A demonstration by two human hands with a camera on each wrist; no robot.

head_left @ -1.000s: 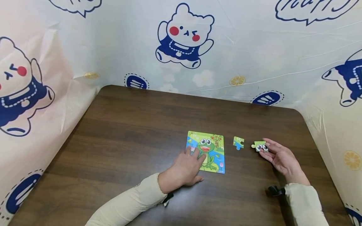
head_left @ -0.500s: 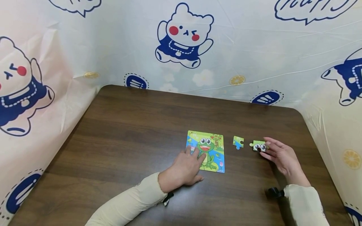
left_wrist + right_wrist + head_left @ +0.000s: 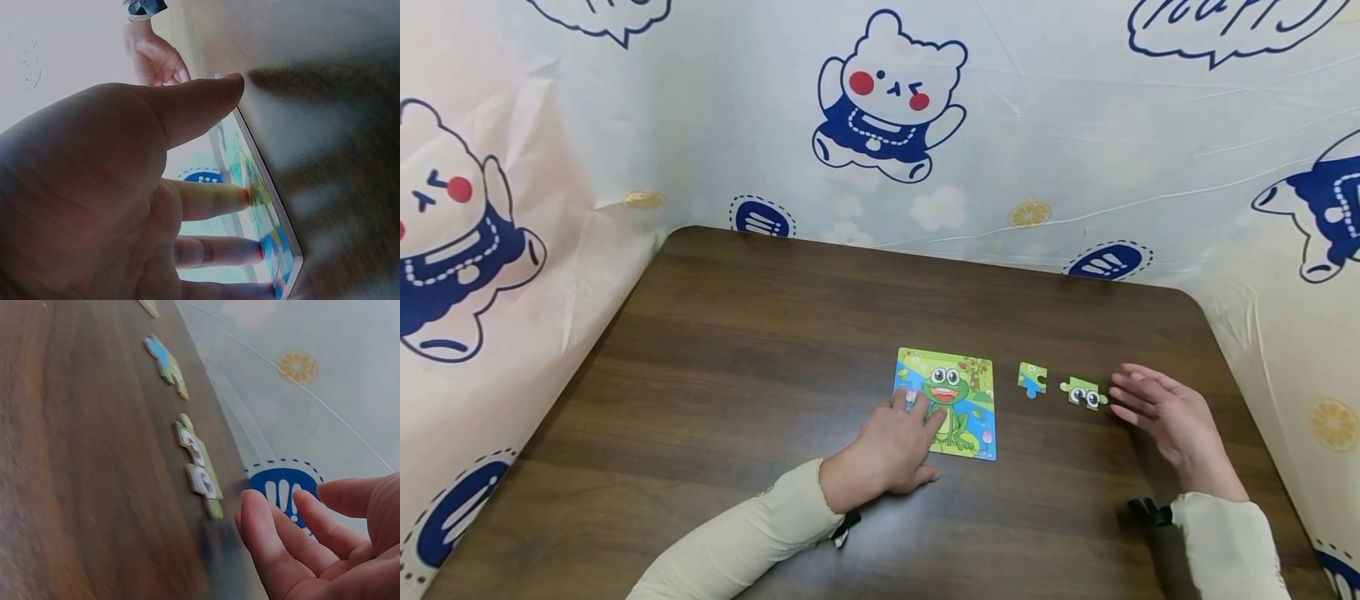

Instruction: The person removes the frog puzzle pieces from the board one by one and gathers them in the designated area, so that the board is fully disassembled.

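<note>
Two loose pcs, the blue pc [image 3: 1032, 379] & the eye pc [image 3: 1083, 393], lie print up on the table [image 3: 760, 375], right of the frog board [image 3: 958, 396]; blue pc is between board & eye pc, all three apart; blue pc's notch faces right, eye pc's left tab points roughly at it, but eye pc is turned a bit, right end nearer the person; L hand [image 3: 886, 446] has fingers spread, tips resting on board's left/lower part, thumb off its near edge, gripping nothing; R hand [image 3: 1172, 429] is just beside eye pc's right end, fingers loosely bent & close tog., pinching nothing, looks apart from it in the R wrist view

For handling eye pc well, I'd say: pinch it by the long edges, not the tabs, as thin tabs prob. bend or fray; slide or lift it low & level; square it w/ blue pc first so tab & notch line up, then press flat w/ one fingertip rather than shove from the side; L hand needs only light, even pressure, enough that board can't skid; fingers nearer its left edge would leave more of the frog pic visible for matching
</note>
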